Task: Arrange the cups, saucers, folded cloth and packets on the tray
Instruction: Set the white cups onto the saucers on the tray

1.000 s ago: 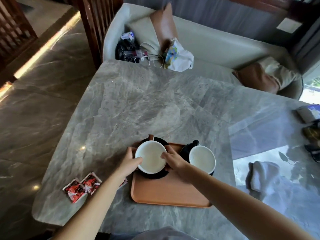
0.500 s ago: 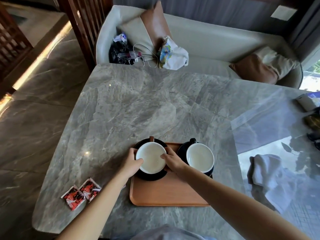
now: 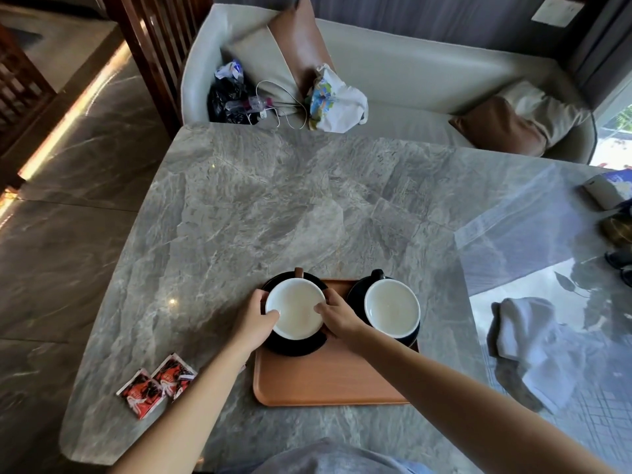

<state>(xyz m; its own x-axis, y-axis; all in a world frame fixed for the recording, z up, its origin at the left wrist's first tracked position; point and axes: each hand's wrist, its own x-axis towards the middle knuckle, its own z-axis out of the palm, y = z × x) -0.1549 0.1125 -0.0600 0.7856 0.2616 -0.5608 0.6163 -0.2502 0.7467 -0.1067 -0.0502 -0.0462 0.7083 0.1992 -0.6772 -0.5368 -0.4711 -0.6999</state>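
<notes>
- The left hand (image 3: 253, 323) and right hand (image 3: 337, 318) pinch the rim of the left cup (image 3: 295, 308) from either side.
- That cup sits on a black saucer (image 3: 297, 347) at the far left of the tray (image 3: 328, 381).
- The right cup (image 3: 392, 307) stands just beside it on the tray.
- Packets (image 3: 158, 383) lie on the bench (image 3: 273, 206) to the left; the cloth (image 3: 533, 347) lies to the right.

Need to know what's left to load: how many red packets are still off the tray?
2 in view: one red-and-black foil packet at the marble table's near-left corner, another overlapping it on the right. The left forearm crosses beside them and may hide more.
</notes>
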